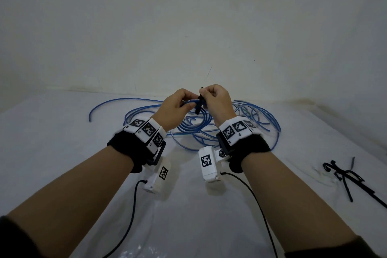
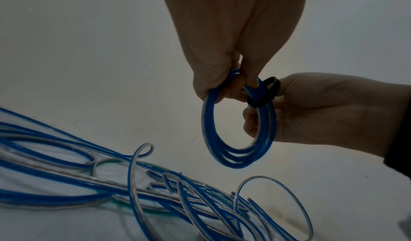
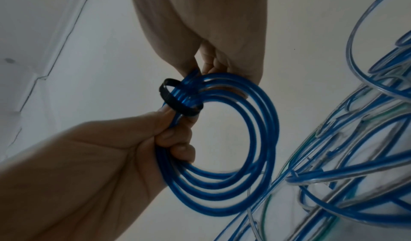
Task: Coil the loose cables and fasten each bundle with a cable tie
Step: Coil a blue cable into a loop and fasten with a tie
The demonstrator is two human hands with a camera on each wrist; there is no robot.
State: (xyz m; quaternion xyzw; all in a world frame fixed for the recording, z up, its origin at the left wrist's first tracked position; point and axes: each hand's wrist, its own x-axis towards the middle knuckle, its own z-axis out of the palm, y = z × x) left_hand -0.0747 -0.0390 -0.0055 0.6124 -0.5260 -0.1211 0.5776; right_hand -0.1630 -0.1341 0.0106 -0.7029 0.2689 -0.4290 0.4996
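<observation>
Mid-fastening on one bundle. Small round coil of glossy blue plastic-sheathed cable (image 3: 255, 139), several turns, held up in the air above the white counter (image 1: 62, 163), just in front of the wall. Left hand (image 1: 173, 109) clenched around one side of the coil, fingers (image 3: 177, 144) curled through the ring and pinching the turns together. Right hand (image 1: 217, 100) closed at the top of the same coil, fingertips pinching the cable and, by the look of it, the end of the strap. Flat black cable tie strap (image 3: 175, 102) wrapped around the gathered turns between the two hands, standing out as a loose loop, not yet drawn snug against the cable. Judged from that slack: coiling of this length done, tie threaded or wrapped, tightening left.

Much left beyond that. Tangled heap of loose blue and clear cable (image 2: 111, 192) sprawled on the counter under and behind the hands, with loops spreading to both sides and a greenish strand (image 2: 124, 206) mixed in; none of it coiled. Unclear whether the held coil is cut free of the heap or joined to it. Small pile of spare black cable ties (image 1: 345, 176) on the counter well off to the right, beside a few pale, nearly clear strips (image 1: 320, 172) hard to make out. No finished bundle visible anywhere on the counter.
</observation>
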